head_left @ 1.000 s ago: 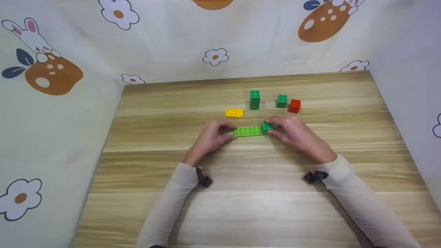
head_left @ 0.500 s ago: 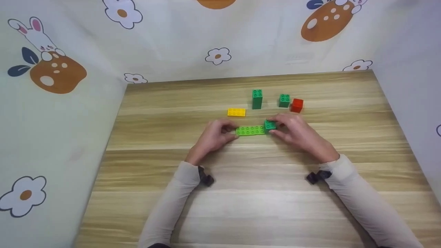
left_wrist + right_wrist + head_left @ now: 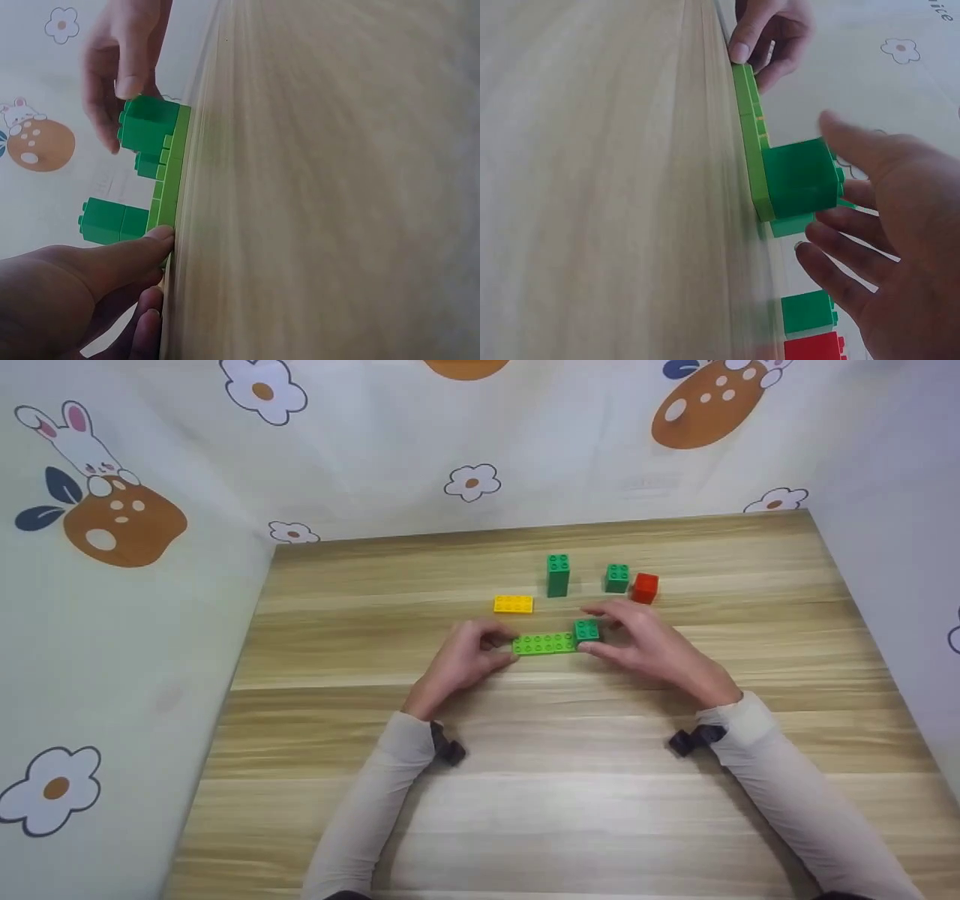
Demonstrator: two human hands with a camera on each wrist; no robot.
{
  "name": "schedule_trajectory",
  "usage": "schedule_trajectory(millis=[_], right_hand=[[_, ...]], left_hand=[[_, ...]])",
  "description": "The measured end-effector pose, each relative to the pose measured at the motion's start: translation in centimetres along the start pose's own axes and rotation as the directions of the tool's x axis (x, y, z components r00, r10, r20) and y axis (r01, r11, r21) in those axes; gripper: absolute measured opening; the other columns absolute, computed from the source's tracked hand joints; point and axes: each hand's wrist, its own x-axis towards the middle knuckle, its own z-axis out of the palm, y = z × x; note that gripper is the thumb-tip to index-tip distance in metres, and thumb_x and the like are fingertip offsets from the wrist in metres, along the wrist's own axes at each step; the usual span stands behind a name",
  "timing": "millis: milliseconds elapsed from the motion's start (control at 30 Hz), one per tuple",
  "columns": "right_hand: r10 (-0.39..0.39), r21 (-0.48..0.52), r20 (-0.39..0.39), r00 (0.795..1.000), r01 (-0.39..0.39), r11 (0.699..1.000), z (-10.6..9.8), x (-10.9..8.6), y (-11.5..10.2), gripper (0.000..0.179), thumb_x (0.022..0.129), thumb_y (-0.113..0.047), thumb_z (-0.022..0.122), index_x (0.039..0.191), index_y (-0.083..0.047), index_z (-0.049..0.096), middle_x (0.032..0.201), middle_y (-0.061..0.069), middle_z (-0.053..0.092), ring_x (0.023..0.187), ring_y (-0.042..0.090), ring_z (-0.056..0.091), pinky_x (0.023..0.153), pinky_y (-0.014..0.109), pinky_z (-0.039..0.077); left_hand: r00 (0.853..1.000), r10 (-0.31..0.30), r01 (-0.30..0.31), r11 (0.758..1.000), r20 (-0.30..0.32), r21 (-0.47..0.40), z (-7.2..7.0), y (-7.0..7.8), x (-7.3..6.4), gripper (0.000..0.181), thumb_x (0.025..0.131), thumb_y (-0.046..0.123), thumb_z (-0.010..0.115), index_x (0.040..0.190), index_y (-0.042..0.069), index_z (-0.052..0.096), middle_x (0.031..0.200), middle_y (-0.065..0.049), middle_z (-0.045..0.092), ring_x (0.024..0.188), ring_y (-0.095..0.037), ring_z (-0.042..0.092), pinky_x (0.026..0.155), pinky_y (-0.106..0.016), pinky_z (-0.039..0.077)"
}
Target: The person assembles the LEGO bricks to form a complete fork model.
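A long light green toy-brick plate (image 3: pixel 543 644) lies flat on the wooden table, with a seam along its side in the wrist views. On its right end sits a square dark green brick (image 3: pixel 586 631), pressed flush to it in the right wrist view (image 3: pixel 802 180). My left hand (image 3: pixel 471 651) pinches the plate's left end between thumb and fingers. My right hand (image 3: pixel 646 639) is spread around the dark green brick; its thumb and fingers stand off the brick's sides in the right wrist view.
Behind the plate are a yellow plate (image 3: pixel 514 604), a tall dark green stack (image 3: pixel 557 577), another dark green brick (image 3: pixel 617 579) and a red brick (image 3: pixel 645 588). A patterned cloth (image 3: pixel 375 457) stands at the table's back and sides.
My right hand has loosened its pinch on the dark green brick, its fingers now spread away. The brick stays on the plate's right end. My left hand keeps its pinch.
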Motion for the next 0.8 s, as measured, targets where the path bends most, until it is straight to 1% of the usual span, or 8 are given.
schedule_trajectory(millis=[33,100,200,300,400,500,633,800], right_hand=[[0.011,0.01,-0.005,1.0,-0.011,1.0,-0.2,0.0,0.1,0.061,0.099,-0.043,0.08,0.147,-0.01,0.064,0.146,0.009,0.068,0.123,0.028,0.07,0.109,0.051,0.058],[0.026,0.026,-0.022,0.999,-0.026,0.999,-0.7,-0.1,0.5,0.056,0.103,-0.041,0.075,0.147,-0.009,0.064,0.146,0.011,0.068,0.126,0.03,0.069,0.111,0.053,0.056],[0.02,0.014,-0.074,0.997,-0.019,1.0,-1.5,-0.1,1.3,0.045,0.107,-0.029,0.071,0.145,-0.006,0.065,0.14,0.016,0.07,0.124,0.032,0.068,0.109,0.054,0.056],[0.014,-0.014,-0.147,0.989,-0.016,1.0,-2.2,0.0,2.1,0.04,0.104,-0.015,0.073,0.141,-0.003,0.066,0.131,0.019,0.072,0.117,0.033,0.068,0.105,0.054,0.057],[0.026,-0.028,-0.216,0.976,-0.032,0.999,-2.9,0.0,3.0,0.04,0.1,-0.009,0.076,0.138,-0.001,0.068,0.124,0.019,0.073,0.112,0.032,0.068,0.102,0.054,0.057],[0.061,-0.024,-0.26,0.964,-0.07,0.997,-3.6,-0.1,3.9,0.042,0.098,-0.008,0.079,0.138,-0.002,0.068,0.13,0.018,0.072,0.121,0.034,0.066,0.107,0.056,0.055],[0.12,-0.023,-0.274,0.954,-0.131,0.991,-4.3,-0.3,4.7,0.046,0.098,-0.011,0.08,0.141,-0.004,0.066,0.142,0.019,0.068,0.135,0.039,0.06,0.114,0.061,0.051],[0.19,-0.018,-0.229,0.955,-0.199,0.98,-4.5,-0.5,5.4,0.053,0.1,-0.013,0.078,0.149,-0.003,0.06,0.149,0.023,0.062,0.136,0.043,0.057,0.114,0.064,0.049]], left_hand=[[1.0,-0.002,0.002,1.0,0.0,-0.001,0.0,0.0,0.0,0.031,0.092,0.013,0.087,0.122,0.008,0.081,0.117,-0.007,0.081,0.104,-0.02,0.076,0.097,-0.038,0.063],[1.0,-0.006,0.006,1.0,-0.001,-0.002,0.0,0.0,0.0,0.031,0.092,0.013,0.087,0.122,0.009,0.081,0.117,-0.007,0.081,0.103,-0.02,0.076,0.097,-0.038,0.063],[1.0,-0.007,0.007,1.0,-0.004,0.003,0.0,0.0,0.0,0.031,0.092,0.013,0.087,0.122,0.01,0.081,0.116,-0.006,0.081,0.102,-0.019,0.075,0.096,-0.038,0.063],[1.0,-0.004,0.004,1.0,-0.005,0.006,0.0,-0.1,0.0,0.03,0.092,0.013,0.087,0.122,0.01,0.081,0.116,-0.006,0.081,0.102,-0.019,0.075,0.095,-0.038,0.063],[1.0,-0.001,0.001,1.0,-0.004,0.001,0.0,-0.1,0.0,0.031,0.092,0.013,0.087,0.121,0.01,0.081,0.116,-0.006,0.081,0.102,-0.019,0.075,0.095,-0.038,0.063],[1.0,-0.005,0.005,1.0,-0.002,-0.006,0.0,0.0,0.0,0.031,0.092,0.013,0.087,0.121,0.01,0.081,0.117,-0.006,0.081,0.102,-0.019,0.075,0.095,-0.038,0.063],[1.0,-0.013,0.013,1.0,-0.003,-0.005,0.0,0.0,0.1,0.031,0.092,0.013,0.088,0.121,0.011,0.081,0.116,-0.005,0.081,0.102,-0.018,0.074,0.096,-0.038,0.063],[1.0,-0.014,0.014,1.0,-0.008,-0.002,0.0,-0.1,0.1,0.031,0.091,0.014,0.088,0.121,0.012,0.082,0.115,-0.004,0.081,0.101,-0.017,0.074,0.094,-0.037,0.063]])
